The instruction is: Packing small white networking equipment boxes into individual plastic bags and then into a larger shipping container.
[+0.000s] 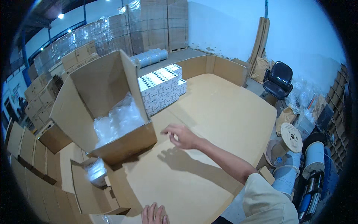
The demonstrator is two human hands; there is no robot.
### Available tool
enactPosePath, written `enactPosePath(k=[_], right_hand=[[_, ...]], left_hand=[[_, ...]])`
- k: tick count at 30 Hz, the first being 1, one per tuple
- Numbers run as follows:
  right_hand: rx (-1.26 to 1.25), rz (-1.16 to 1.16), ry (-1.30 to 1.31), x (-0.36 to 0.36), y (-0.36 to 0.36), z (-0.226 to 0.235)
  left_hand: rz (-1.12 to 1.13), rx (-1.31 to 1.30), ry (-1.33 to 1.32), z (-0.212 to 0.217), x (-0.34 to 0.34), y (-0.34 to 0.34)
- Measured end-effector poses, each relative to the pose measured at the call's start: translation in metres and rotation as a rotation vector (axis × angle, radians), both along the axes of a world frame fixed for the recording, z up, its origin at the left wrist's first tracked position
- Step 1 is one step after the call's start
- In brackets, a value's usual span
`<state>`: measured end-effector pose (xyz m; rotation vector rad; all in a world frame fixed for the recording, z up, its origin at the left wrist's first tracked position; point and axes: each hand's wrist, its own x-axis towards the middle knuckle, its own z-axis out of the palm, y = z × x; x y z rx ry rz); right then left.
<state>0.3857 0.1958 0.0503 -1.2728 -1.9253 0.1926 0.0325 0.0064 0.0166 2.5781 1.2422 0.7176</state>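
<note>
Over the cardboard-covered table (220, 108), my right hand (181, 136) hovers with its fingers loosely bent and apart, and I see nothing in it. Just left of its fingertips stands a large open cardboard box (128, 143), flaps raised, with clear plastic bags (121, 115) inside. At the lower edge, the fingers of my left hand (154, 214) lie stretched out on the table; the rest of that hand is out of frame. A smaller open cardboard box (119, 194) beside it holds a clear-wrapped bundle (96, 172).
White printed boxes (158, 87) are stacked behind the large box. A cardboard wall (223, 69) edges the table's far side. Closed cartons (46, 168) line the left. At right are a black chair (278, 80) and cable spools (291, 137). Wrapped pallets (153, 30) stand behind.
</note>
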Motion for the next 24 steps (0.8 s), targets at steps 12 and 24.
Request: enactPosePath(k=[12,24], right_hand=[[0.266,-0.587,-0.047,0.146,0.151,0.028],[0.244,-0.665,-0.206,0.172,0.203,0.019]], left_hand=[[-0.175,0.075,-0.040,-0.017,0.117,0.059],[-0.144,-0.006,-0.040,-0.009,0.119,0.059]])
